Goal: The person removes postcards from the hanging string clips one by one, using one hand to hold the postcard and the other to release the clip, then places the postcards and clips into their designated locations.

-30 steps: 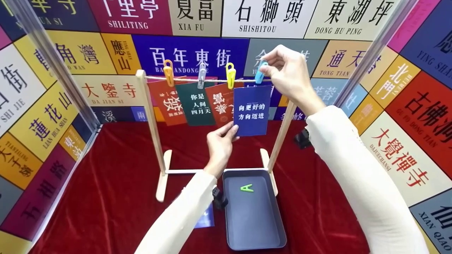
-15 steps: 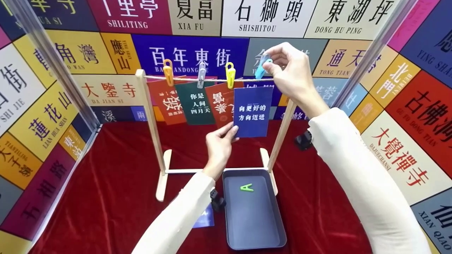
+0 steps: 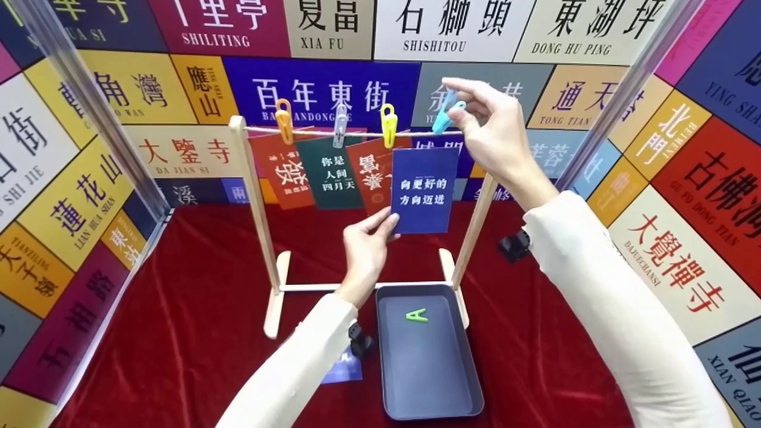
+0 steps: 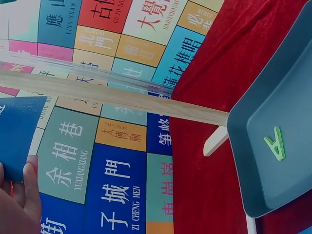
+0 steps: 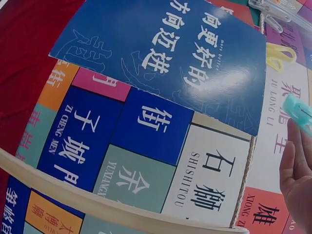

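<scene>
My left hand (image 3: 365,244) pinches a dark blue card (image 3: 423,208) with white characters by its lower left corner. The card hangs upright, its top edge just below the string (image 3: 416,136) of a wooden rack. Above the string my right hand (image 3: 496,128) pinches a light blue clothespin (image 3: 441,122) between thumb and fingers, its nose tilted down toward the string. Along the string, an orange clothespin (image 3: 285,123), a clear clothespin (image 3: 339,128) and a yellow clothespin (image 3: 388,128) hold a red card (image 3: 282,178), a green card (image 3: 333,193) and another red card (image 3: 370,190).
Wooden posts (image 3: 257,208) frame the string on either side. A dark grey tray (image 3: 431,380) with a green clothespin (image 3: 417,315) stands on the red cloth (image 3: 178,333). Another blue card (image 3: 345,370) lies partly under the left sleeve. Sign-printed panels (image 3: 446,30) stand behind.
My right hand has shifted slightly right, and the light blue clothespin has tilted more. My left hand has lowered the blue card a little.
</scene>
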The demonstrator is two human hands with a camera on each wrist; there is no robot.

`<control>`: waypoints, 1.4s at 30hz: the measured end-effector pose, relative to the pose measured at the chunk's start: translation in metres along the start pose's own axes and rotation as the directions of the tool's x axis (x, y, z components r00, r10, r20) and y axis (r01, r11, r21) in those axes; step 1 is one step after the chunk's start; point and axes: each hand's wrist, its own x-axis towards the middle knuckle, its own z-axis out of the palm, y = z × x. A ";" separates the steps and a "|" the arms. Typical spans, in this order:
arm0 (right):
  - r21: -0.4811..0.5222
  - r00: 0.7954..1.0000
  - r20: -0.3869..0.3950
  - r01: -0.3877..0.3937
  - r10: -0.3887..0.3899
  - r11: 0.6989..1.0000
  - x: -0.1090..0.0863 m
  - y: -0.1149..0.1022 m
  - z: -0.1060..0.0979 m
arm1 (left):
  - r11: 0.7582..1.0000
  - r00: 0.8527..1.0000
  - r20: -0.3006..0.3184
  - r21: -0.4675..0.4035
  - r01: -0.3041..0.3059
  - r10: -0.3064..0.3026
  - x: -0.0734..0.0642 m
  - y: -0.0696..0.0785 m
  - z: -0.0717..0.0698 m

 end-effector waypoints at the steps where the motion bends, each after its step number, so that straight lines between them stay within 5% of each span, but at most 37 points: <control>1: 0.000 1.000 -0.005 -0.002 0.002 1.000 -0.001 0.000 0.000 | 1.000 1.000 0.001 0.001 0.001 -0.001 -0.001 0.000 -0.001; 11: 0.084 0.999 -0.033 0.021 -0.018 0.996 -0.012 -0.001 -0.002 | 1.000 1.000 0.007 -0.002 0.006 -0.006 -0.005 0.000 -0.009; 30: 0.041 1.000 -0.002 -0.021 0.021 0.999 -0.036 0.012 -0.003 | 1.000 1.000 0.003 -0.002 0.006 -0.006 -0.014 0.000 -0.027; 42: 0.060 0.995 -0.004 0.101 -0.101 0.993 -0.058 0.030 0.001 | 1.000 1.000 0.000 0.013 0.027 -0.027 -0.026 -0.005 -0.042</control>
